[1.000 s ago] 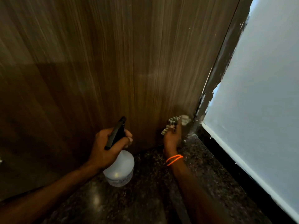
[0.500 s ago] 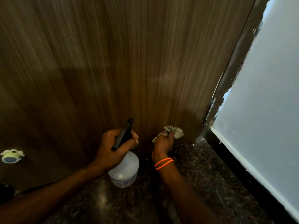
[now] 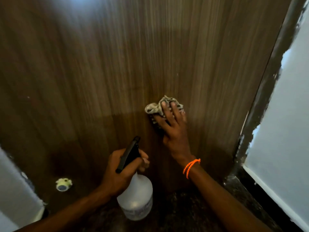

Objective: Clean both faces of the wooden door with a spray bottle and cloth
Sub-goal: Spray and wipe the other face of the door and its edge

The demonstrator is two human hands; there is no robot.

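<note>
Right hand (image 3: 173,129) presses a crumpled cloth (image 3: 156,107) flat-fingered on the wooden door (image 3: 103,67), centre of frame, low on the panel. Left hand (image 3: 122,171) grips the spray bottle (image 3: 136,196) by its neck, lower centre, nozzle toward the door. Risks: cloth is bunched, so it likely covers little and could streak or slip from under the fingers; trigger squeeze at this angle might wet the right wrist or the dark floor (image 3: 184,213). Door's top, handle and other face are out of view; small round thing (image 3: 63,184) at lower left is unclear; wetness of the panel can't be told
</note>
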